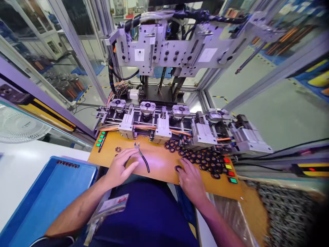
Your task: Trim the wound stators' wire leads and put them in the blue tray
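Observation:
My left hand [122, 168] rests over the orange work plate [161, 161], fingers stretched out and thumb apart, with nothing visible in it. Beside its fingertips lie cutting pliers [144, 160], one dark handle pointing toward me. A small ring part [118, 149] sits just beyond this hand, and another is partly covered by it. My right hand [191, 178] is low over the plate, its fingers closed on a small black ring [177, 168]. Several similar black rings with copper-coloured insides [205, 159] lie in a cluster beyond and to the right of that hand.
A row of metal fixtures [160, 128] lines the plate's far edge, below a machine head [169, 51]. Green buttons [98, 144] are at left, coloured buttons [231, 174] at right. A blue tray [55, 192] holds a row of rings [68, 164]. Dark parts [285, 209] fill the lower right.

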`<state>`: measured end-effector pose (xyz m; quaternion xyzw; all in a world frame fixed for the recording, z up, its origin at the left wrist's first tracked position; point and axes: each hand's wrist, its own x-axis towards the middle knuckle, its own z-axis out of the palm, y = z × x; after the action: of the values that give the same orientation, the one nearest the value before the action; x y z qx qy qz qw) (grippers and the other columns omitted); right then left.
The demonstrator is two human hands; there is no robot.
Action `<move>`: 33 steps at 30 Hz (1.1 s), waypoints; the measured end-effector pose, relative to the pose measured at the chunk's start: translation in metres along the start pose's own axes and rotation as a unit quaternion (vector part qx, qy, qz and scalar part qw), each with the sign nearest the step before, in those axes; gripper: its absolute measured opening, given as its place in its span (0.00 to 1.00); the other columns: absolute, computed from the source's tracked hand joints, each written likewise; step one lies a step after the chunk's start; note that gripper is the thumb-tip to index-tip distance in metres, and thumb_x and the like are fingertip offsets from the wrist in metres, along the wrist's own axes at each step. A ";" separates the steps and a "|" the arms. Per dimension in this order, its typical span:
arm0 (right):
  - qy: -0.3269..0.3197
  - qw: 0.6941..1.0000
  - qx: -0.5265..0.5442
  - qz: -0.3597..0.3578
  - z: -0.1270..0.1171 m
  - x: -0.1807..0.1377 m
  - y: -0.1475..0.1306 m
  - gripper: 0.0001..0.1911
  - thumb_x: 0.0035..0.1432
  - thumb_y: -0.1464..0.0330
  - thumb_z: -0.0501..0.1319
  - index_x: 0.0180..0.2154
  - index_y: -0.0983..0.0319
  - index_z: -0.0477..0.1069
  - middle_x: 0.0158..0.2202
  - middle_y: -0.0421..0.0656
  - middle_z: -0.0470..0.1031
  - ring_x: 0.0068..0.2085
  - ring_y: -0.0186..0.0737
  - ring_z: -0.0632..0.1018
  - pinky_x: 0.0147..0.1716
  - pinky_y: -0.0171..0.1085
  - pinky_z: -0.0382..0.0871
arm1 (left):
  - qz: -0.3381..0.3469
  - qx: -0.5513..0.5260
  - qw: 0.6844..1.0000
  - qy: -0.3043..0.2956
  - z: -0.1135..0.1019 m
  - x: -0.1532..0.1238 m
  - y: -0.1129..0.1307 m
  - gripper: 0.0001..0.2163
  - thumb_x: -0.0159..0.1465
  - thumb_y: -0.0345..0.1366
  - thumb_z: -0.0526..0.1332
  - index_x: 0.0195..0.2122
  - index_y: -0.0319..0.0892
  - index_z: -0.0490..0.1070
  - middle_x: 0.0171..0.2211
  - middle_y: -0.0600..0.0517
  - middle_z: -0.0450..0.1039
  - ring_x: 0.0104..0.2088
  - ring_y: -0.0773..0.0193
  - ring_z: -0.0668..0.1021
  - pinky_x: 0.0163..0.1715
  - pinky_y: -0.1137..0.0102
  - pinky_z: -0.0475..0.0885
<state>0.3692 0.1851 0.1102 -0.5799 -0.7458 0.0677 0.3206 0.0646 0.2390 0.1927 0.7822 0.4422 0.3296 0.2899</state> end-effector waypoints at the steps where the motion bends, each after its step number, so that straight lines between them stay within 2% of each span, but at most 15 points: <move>1: 0.002 1.000 0.023 -0.004 -0.001 0.007 -0.008 0.10 0.62 0.72 0.57 0.35 0.57 0.76 0.49 0.51 0.77 0.53 0.59 0.76 0.47 0.63 0.73 | -0.021 -0.019 1.000 -0.007 0.004 -0.003 -0.001 0.16 0.66 0.36 0.60 0.55 0.41 0.70 0.52 0.42 0.76 0.52 0.55 0.77 0.55 0.58 0.71; 5: -0.002 0.989 0.145 -0.021 -0.006 0.040 -0.063 0.07 0.62 0.70 0.59 0.37 0.57 0.76 0.56 0.50 0.72 0.49 0.48 0.78 0.47 0.51 0.77 | -0.080 -0.175 0.979 -0.063 0.016 0.001 0.013 0.21 0.64 0.39 0.62 0.56 0.38 0.69 0.41 0.44 0.80 0.37 0.61 0.80 0.43 0.64 0.76; 7: 0.004 0.967 0.253 -0.006 -0.009 0.056 -0.093 0.06 0.61 0.71 0.61 0.38 0.57 0.76 0.58 0.49 0.70 0.48 0.46 0.79 0.46 0.48 0.78 | -0.100 -0.256 0.959 -0.067 0.016 0.006 0.023 0.22 0.62 0.42 0.64 0.55 0.37 0.71 0.36 0.46 0.80 0.31 0.64 0.79 0.35 0.68 0.76; 9: 0.011 0.936 0.351 0.013 -0.011 0.068 -0.113 0.06 0.60 0.72 0.62 0.37 0.55 0.77 0.57 0.48 0.72 0.50 0.48 0.78 0.47 0.48 0.77 | -0.104 -0.279 0.954 -0.042 0.013 0.009 0.030 0.20 0.60 0.43 0.65 0.50 0.38 0.75 0.36 0.47 0.80 0.30 0.65 0.78 0.33 0.70 0.75; 11: 0.000 0.915 0.402 0.018 -0.011 0.076 -0.121 0.08 0.60 0.72 0.62 0.38 0.53 0.77 0.56 0.46 0.73 0.54 0.48 0.77 0.49 0.48 0.76 | -0.085 -0.248 0.965 -0.010 0.008 0.009 0.032 0.17 0.60 0.43 0.66 0.48 0.39 0.77 0.36 0.46 0.81 0.32 0.63 0.79 0.35 0.69 0.75; 14: -0.045 0.899 0.436 0.024 -0.008 0.082 -0.120 0.09 0.62 0.71 0.61 0.40 0.52 0.77 0.54 0.45 0.74 0.55 0.48 0.75 0.52 0.49 0.74 | -0.042 -0.183 0.982 0.024 0.004 0.008 0.030 0.17 0.61 0.42 0.66 0.48 0.39 0.77 0.37 0.45 0.81 0.36 0.59 0.81 0.40 0.65 0.76; 19: -0.099 0.898 0.429 0.024 -0.011 0.090 -0.115 0.06 0.62 0.69 0.61 0.38 0.54 0.77 0.53 0.46 0.75 0.53 0.47 0.77 0.52 0.48 0.74 | -0.002 -0.131 0.991 0.042 0.004 0.012 0.027 0.17 0.61 0.41 0.66 0.49 0.40 0.76 0.38 0.45 0.81 0.37 0.59 0.82 0.41 0.64 0.77; 22: -0.116 0.918 0.378 -0.024 -0.030 0.114 -0.097 0.06 0.62 0.69 0.61 0.37 0.56 0.77 0.49 0.46 0.77 0.49 0.44 0.79 0.48 0.44 0.76 | -0.014 -0.103 0.993 0.057 -0.004 0.009 0.017 0.23 0.58 0.40 0.69 0.55 0.42 0.71 0.43 0.45 0.80 0.41 0.59 0.81 0.43 0.65 0.77; 24: -0.101 0.949 0.287 -0.080 -0.050 0.144 -0.070 0.06 0.62 0.69 0.61 0.37 0.58 0.77 0.46 0.46 0.78 0.46 0.43 0.80 0.46 0.42 0.76 | -0.068 -0.061 0.990 0.105 -0.013 0.001 0.001 0.24 0.59 0.39 0.68 0.56 0.43 0.69 0.45 0.45 0.80 0.41 0.60 0.81 0.43 0.66 0.77; 26: -0.066 0.980 0.141 -0.128 -0.070 0.180 -0.033 0.08 0.63 0.68 0.59 0.37 0.60 0.78 0.44 0.47 0.79 0.45 0.43 0.80 0.46 0.43 0.76 | -0.137 -0.011 0.974 0.182 -0.021 -0.010 -0.019 0.20 0.61 0.41 0.66 0.54 0.43 0.71 0.44 0.46 0.80 0.39 0.60 0.81 0.42 0.64 0.77; 29: -0.032 0.990 0.066 -0.117 -0.091 0.228 0.023 0.10 0.60 0.69 0.59 0.33 0.64 0.78 0.42 0.52 0.79 0.43 0.49 0.80 0.47 0.50 0.74 | -0.216 0.017 0.943 0.253 -0.029 -0.029 -0.047 0.20 0.60 0.45 0.65 0.50 0.41 0.72 0.43 0.45 0.80 0.37 0.59 0.81 0.43 0.62 0.77; 31: -0.046 0.991 0.038 -0.118 -0.096 0.249 0.050 0.10 0.59 0.70 0.59 0.32 0.64 0.79 0.43 0.51 0.79 0.43 0.49 0.80 0.47 0.49 0.74 | -0.257 0.009 0.925 0.281 -0.031 -0.041 -0.060 0.22 0.59 0.47 0.65 0.51 0.41 0.72 0.44 0.45 0.80 0.40 0.57 0.81 0.45 0.61 0.77; 33: -0.070 0.989 0.017 -0.129 -0.095 0.260 0.065 0.10 0.58 0.72 0.58 0.33 0.63 0.79 0.45 0.49 0.79 0.44 0.46 0.80 0.48 0.47 0.74 | -0.293 0.000 0.908 0.301 -0.033 -0.049 -0.066 0.24 0.57 0.49 0.65 0.51 0.42 0.72 0.44 0.45 0.80 0.42 0.55 0.81 0.47 0.61 0.77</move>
<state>0.4438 0.4168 0.2579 -0.4669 -0.8338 0.0790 0.2838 -0.0128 0.2305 0.1512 0.4810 0.7175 0.4498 0.2269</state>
